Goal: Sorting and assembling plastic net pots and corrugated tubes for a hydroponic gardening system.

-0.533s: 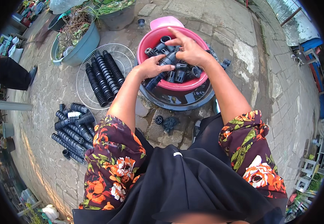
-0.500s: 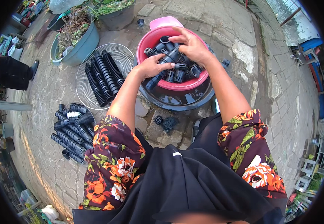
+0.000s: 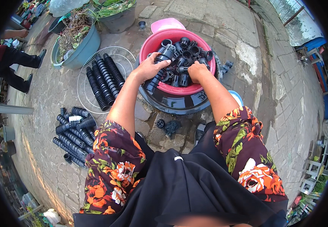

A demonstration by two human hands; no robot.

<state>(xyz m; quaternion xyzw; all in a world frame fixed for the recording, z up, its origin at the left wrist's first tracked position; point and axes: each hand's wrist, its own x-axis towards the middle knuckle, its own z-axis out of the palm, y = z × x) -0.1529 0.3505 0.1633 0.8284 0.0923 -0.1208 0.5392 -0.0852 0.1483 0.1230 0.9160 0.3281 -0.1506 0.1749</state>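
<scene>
Over the near left rim of the round pink plastic basin (image 3: 175, 90), the left hand (image 3: 150, 69) wraps around a slanting stack of black, ribbed plastic cups (image 3: 167, 54). To the right, the right hand (image 3: 198, 72) curls among loose black plastic cups (image 3: 187, 56); its grip is hidden. Nesting cups seems the step; adding one calls for aligned rims.

Your left hand (image 3: 151, 69) curls with thumb spread at the left edge of the basin (image 3: 181, 91); your right hand (image 3: 198, 72), fingers bent, is near the right edge.
</scene>
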